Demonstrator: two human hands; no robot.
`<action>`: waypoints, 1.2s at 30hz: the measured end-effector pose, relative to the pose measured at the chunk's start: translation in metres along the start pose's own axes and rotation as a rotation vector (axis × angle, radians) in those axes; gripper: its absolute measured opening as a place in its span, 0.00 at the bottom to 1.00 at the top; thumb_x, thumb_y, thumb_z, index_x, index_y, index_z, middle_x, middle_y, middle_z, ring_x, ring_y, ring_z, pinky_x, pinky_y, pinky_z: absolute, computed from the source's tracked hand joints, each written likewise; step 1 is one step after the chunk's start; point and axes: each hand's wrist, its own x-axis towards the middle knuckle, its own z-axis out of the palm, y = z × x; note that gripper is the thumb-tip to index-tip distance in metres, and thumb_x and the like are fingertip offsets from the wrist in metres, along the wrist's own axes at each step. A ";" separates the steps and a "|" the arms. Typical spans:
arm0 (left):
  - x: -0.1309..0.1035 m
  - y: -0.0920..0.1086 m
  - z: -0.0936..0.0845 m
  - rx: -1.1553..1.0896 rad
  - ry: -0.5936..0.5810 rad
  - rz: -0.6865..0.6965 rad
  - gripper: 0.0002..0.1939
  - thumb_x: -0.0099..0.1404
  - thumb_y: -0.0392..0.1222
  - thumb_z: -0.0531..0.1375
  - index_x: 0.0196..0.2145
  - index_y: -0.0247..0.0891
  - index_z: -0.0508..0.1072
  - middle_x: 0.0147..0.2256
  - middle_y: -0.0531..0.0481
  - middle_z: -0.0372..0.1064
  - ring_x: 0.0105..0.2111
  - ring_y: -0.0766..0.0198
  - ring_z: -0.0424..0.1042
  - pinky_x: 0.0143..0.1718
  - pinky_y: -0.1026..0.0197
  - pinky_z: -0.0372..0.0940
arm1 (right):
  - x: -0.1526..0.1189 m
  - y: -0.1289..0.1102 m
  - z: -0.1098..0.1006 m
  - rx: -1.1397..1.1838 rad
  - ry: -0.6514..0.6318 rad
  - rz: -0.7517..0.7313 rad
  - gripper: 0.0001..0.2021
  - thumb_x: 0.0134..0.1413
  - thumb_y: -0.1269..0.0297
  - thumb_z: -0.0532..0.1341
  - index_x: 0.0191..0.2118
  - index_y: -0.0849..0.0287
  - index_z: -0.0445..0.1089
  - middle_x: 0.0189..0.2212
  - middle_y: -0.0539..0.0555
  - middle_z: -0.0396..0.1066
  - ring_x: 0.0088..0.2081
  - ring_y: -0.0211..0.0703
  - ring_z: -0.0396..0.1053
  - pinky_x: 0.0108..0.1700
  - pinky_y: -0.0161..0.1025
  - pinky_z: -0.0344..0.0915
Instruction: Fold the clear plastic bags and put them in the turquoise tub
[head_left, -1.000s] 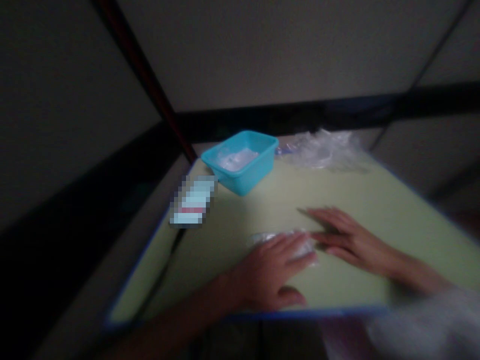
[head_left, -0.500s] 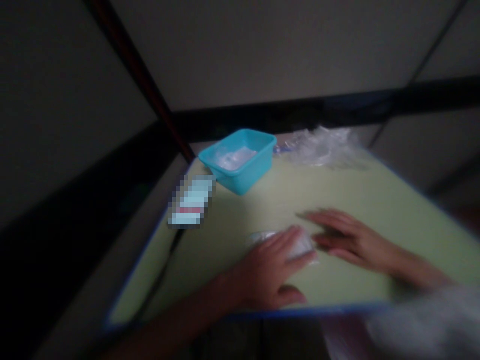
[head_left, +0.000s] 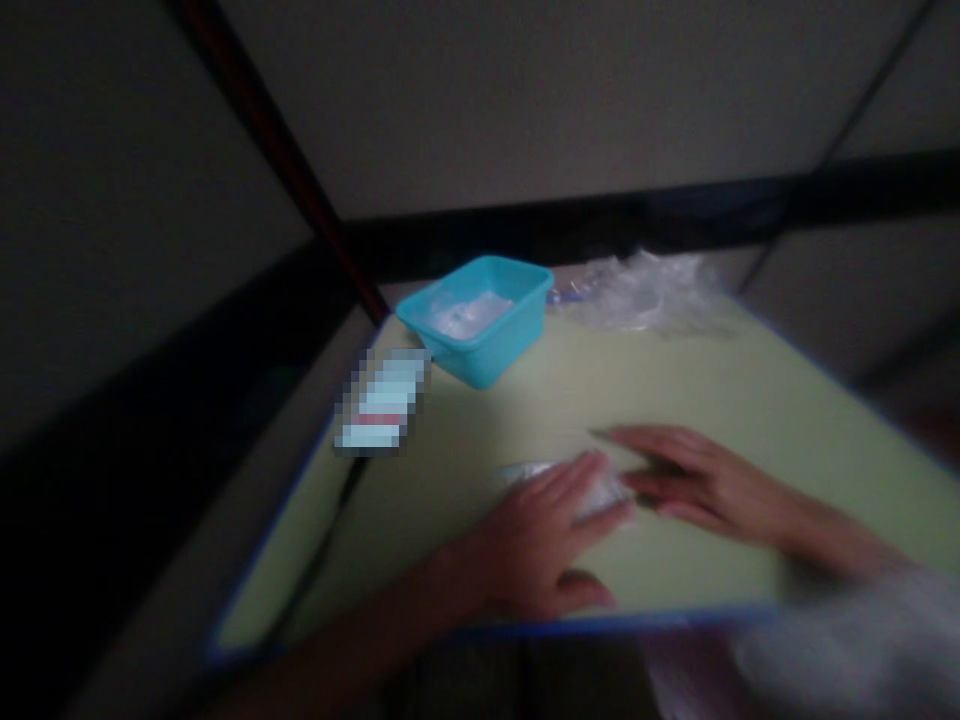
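Note:
A clear plastic packet (head_left: 604, 489) lies flat on the yellow-green table (head_left: 675, 375) near its front edge. Across the packet rests my left hand (head_left: 551, 540), fingers spread and thumb apart, partly covering it. My right hand (head_left: 705, 482) is just right of the packet, fingers apart and pointing left, with its fingertips close to the packet's right end. Whether those fingertips touch it cannot be made out. The picture is dim and soft, so the packet's contents are unclear.
A turquoise basket (head_left: 506, 350) holding clear plastic (head_left: 472, 315) stands at the back left. Crumpled clear plastic (head_left: 649, 290) lies at the back right. A phone-like object with a blurred-out screen (head_left: 386, 400) and a dark cable (head_left: 330, 540) are at the left edge.

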 end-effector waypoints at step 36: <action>0.001 0.002 -0.004 -0.026 0.004 -0.010 0.36 0.64 0.62 0.49 0.63 0.41 0.50 0.66 0.39 0.32 0.65 0.46 0.35 0.61 0.41 0.45 | 0.006 -0.002 -0.005 0.020 -0.016 0.018 0.21 0.60 0.53 0.53 0.57 0.54 0.64 0.66 0.57 0.43 0.62 0.55 0.50 0.57 0.56 0.56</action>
